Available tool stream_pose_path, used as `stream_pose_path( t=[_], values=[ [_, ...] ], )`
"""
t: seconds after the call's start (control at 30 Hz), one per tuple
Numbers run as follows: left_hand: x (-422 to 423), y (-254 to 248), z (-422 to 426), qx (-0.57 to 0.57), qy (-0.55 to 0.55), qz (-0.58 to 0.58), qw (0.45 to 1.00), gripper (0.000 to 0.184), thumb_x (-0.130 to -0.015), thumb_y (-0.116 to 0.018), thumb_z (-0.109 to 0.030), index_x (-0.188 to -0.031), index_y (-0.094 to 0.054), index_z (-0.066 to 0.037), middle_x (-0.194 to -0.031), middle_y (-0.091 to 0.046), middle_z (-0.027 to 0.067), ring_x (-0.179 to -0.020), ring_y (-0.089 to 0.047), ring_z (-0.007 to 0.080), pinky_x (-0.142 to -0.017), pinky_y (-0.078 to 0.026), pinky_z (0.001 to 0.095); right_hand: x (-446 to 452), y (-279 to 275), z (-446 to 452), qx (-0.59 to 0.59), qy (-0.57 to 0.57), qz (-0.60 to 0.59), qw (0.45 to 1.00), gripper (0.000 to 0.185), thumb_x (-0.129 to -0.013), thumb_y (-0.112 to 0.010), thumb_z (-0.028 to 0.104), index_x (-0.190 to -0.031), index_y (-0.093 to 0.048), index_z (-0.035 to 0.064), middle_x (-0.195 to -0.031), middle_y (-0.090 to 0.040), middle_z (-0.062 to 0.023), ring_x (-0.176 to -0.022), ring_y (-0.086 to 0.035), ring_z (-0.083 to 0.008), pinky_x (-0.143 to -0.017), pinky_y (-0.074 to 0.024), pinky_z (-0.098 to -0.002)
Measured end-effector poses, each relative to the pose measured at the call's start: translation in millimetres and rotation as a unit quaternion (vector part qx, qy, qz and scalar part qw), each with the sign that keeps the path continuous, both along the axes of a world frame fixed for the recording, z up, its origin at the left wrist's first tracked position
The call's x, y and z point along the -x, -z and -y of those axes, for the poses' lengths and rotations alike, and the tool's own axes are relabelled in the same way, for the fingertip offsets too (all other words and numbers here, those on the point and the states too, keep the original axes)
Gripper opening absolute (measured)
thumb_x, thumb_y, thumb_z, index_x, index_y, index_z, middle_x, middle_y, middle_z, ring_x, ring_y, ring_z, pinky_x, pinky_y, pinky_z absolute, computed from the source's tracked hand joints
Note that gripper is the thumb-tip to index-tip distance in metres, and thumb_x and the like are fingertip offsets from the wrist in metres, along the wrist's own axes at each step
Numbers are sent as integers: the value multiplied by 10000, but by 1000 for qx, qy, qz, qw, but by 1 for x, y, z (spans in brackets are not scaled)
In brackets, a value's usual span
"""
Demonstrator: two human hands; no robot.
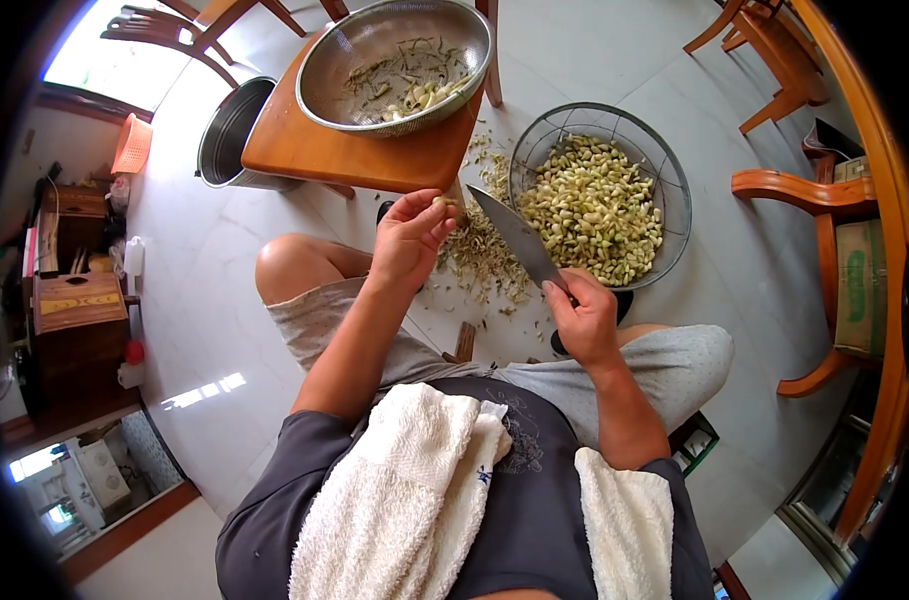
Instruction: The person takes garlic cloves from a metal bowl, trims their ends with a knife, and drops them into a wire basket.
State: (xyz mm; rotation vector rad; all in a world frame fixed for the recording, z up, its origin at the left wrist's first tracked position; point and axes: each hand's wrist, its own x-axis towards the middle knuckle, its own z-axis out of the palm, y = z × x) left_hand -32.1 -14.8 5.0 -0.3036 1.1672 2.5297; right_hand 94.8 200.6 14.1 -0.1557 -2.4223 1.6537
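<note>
Between the fingertips of my left hand [412, 235] is a small pale piece [443, 203], partly hidden by the fingers. My right hand [584, 317] is closed round the handle of a large knife [518, 234], its blade slanting up and left toward my left hand. Beyond the blade, a round wire basket [683, 200] on the floor holds many pale green and white pieces [595, 210]. A metal colander [320, 85] with trimmings and a few whitish pieces stands on a wooden stool [325, 155], just past my left hand.
Scraps and peelings [485, 255] lie on the tiled floor between my knees and the basket. A metal bucket [220, 140] stands left of the stool. Wooden chairs [785, 65] are at the upper right, a cardboard box [860, 285] at the right. White towels [395, 480] hang over my chest.
</note>
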Motion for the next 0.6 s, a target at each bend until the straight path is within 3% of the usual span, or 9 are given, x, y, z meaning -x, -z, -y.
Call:
stream_pose_path(
  t=[0.07, 0.17, 0.47, 0.57, 0.6],
  values=[
    [-2, 7, -1, -22, 4, -8, 1000, 81, -866, -609, 10, -937, -576, -10, -837, -626, 79, -717, -615, 163, -637, -515, 260, 0, -3, 2, -4, -2, -20, 1000, 138, -800, -639, 13, -930, -663, -29, -840, -649, -138, -705, -621, -250, -629, -477, -303],
    [-5, 14, -6, -5, 6, -13, 1000, 75, -866, -612, 12, -927, -573, -5, -799, -612, 69, -692, -602, 157, -603, -495, 257, -2, -2, 5, 2, -7, -20, 1000, 128, -818, -644, 17, -930, -658, -44, -855, -644, -106, -691, -583, -155, -623, -459, -261],
    [-14, 5, -17, 84, 10, -68, 994, 109, -835, -660, 8, -909, -580, 21, -778, -622, 68, -615, -578, 139, -566, -473, 253, -1, 2, 5, -69, -6, -37, 997, 142, -817, -641, 3, -951, -660, -38, -866, -646, -129, -711, -616, -209, -652, -480, -273],
    [-17, 3, -15, 136, 11, -90, 987, 117, -833, -661, 10, -925, -591, 28, -786, -627, 69, -626, -584, 137, -572, -473, 251, -1, -1, 9, -101, 7, -50, 994, 123, -808, -643, 40, -914, -661, -20, -836, -635, -154, -719, -620, -277, -656, -488, -321],
    [-17, 3, -13, 146, 14, -98, 984, 116, -839, -656, 8, -935, -594, 29, -792, -628, 71, -629, -586, 137, -573, -474, 251, -1, 5, 7, -128, -12, 1, 992, 117, -803, -643, 57, -895, -659, -13, -822, -628, -160, -724, -614, -297, -657, -485, -340]
  ],
)
